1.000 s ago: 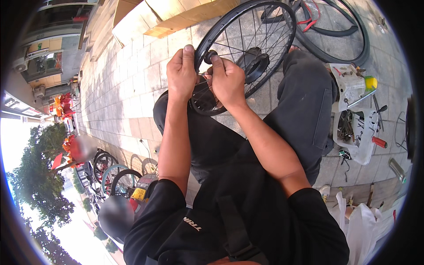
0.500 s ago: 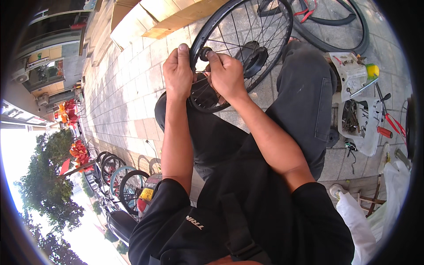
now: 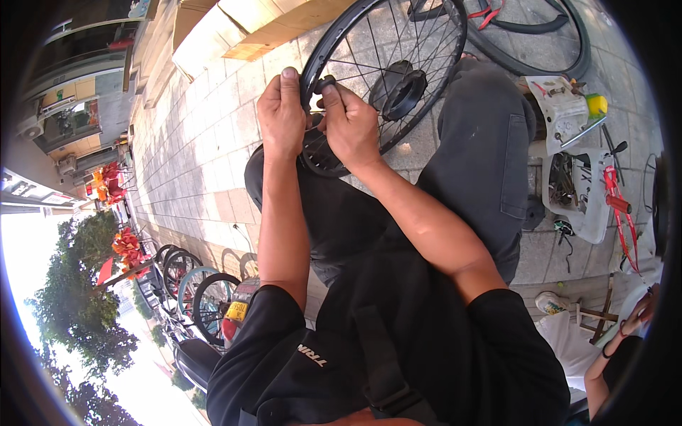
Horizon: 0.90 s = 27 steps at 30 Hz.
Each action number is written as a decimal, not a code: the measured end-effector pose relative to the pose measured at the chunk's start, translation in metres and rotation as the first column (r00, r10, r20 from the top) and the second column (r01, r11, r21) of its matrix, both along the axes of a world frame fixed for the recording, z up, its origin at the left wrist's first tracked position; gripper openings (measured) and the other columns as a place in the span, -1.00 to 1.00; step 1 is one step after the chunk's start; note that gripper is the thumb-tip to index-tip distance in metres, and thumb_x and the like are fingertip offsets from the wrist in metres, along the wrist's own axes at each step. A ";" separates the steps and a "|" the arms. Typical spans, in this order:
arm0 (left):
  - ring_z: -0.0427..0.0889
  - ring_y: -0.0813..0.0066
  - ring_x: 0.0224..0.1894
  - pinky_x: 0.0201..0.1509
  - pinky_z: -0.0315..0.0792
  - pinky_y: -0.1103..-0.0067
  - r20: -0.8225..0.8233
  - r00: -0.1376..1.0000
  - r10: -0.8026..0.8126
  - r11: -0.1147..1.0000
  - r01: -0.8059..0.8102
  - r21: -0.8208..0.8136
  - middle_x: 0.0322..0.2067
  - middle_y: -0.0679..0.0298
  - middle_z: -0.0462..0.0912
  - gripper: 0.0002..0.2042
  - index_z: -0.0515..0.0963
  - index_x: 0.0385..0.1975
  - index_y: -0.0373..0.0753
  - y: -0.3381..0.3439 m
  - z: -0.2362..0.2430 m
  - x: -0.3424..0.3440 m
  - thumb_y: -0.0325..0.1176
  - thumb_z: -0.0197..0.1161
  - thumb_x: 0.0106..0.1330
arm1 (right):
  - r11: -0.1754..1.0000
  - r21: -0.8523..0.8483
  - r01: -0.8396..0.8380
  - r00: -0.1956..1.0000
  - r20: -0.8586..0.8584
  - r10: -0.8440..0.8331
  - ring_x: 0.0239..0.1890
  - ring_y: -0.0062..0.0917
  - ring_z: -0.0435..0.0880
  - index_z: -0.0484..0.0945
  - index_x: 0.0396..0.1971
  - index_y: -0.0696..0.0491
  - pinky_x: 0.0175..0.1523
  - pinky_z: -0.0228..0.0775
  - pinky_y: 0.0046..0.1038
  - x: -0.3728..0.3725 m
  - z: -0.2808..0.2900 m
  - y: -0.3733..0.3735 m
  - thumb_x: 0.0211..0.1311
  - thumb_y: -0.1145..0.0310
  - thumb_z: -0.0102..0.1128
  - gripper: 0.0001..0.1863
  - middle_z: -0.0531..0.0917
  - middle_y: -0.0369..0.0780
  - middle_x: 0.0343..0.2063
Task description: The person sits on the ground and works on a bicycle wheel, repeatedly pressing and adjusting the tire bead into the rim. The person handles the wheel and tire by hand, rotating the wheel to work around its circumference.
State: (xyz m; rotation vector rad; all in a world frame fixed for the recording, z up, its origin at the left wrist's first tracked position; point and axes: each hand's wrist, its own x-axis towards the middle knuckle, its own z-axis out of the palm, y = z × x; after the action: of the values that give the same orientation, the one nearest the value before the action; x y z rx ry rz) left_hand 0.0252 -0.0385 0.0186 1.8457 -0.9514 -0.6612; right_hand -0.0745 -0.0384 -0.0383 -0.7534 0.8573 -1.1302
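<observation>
A bare black bicycle wheel (image 3: pixel 321 55) stands tilted in front of me, its thin spokes running to a dark hub (image 3: pixel 399 91). My left hand (image 3: pixel 282 117) is closed around the rim at its near-left side, thumb pointing up. Just to the right, my right hand (image 3: pixel 351 128) pinches a small dark tool with a rounded knob end (image 3: pixel 325 84), close beside the rim among the spokes. The tool's lower part is hidden by my fingers, so its kind cannot be told. The wheel's lower part rests by my left leg.
Cardboard boxes (image 3: pixel 273 32) lie beyond the wheel. A loose tyre (image 3: pixel 579 53) is at the far right. Right of my knee stand cut white containers (image 3: pixel 593 213) with tools and a yellow-topped item (image 3: pixel 597 106). Another person's hand (image 3: pixel 643 309) shows at lower right; bicycles (image 3: pixel 209 305) stand left.
Both hands and the wheel have shifted slightly left; my right hand has also dropped a little, and more of the hub shows. Another person's arm has come into view at lower right.
</observation>
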 end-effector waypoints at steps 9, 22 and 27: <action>0.32 0.74 -0.69 -0.66 0.24 0.62 0.031 0.999 -0.023 1.000 0.023 -0.017 -0.69 0.44 0.36 -0.57 0.51 -0.42 -0.26 0.002 0.002 -0.005 -0.08 0.07 0.69 | 0.907 0.284 -0.309 0.893 0.415 0.174 -0.65 -0.67 0.49 0.65 -0.23 0.17 -0.54 0.33 -0.59 -0.013 -0.014 -0.024 0.54 0.04 0.26 -0.58 0.61 -0.28 -0.57; 0.57 0.44 -0.35 -0.20 0.51 0.44 0.661 0.740 -0.123 0.964 0.248 -0.098 -0.45 0.20 0.63 -0.65 0.65 -0.15 -0.39 0.014 -0.008 -0.007 -0.15 0.43 0.46 | 0.821 0.461 -0.335 0.930 0.303 0.209 -0.71 -0.58 0.39 0.62 -0.36 0.11 -0.60 0.20 -0.43 -0.023 -0.008 -0.038 0.44 0.09 0.22 -0.64 0.50 -0.31 -0.60; 0.56 0.37 -0.38 -0.23 0.51 0.41 0.547 0.829 -0.122 0.990 0.140 0.007 -0.44 0.13 0.66 -0.57 0.65 -0.22 -0.40 0.016 -0.006 -0.008 -0.04 0.43 0.44 | 0.815 0.390 -0.428 0.793 0.594 0.132 -0.68 -0.59 0.43 0.62 -0.31 0.10 -0.59 0.22 -0.46 -0.014 -0.022 -0.035 0.46 0.09 0.27 -0.66 0.53 -0.31 -0.58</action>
State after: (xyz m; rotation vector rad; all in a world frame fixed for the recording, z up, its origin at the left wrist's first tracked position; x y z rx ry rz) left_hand 0.0171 -0.0227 0.0126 1.9918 -1.4611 -0.1799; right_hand -0.0884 -0.0734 -0.0599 -0.0854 0.4836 -0.7189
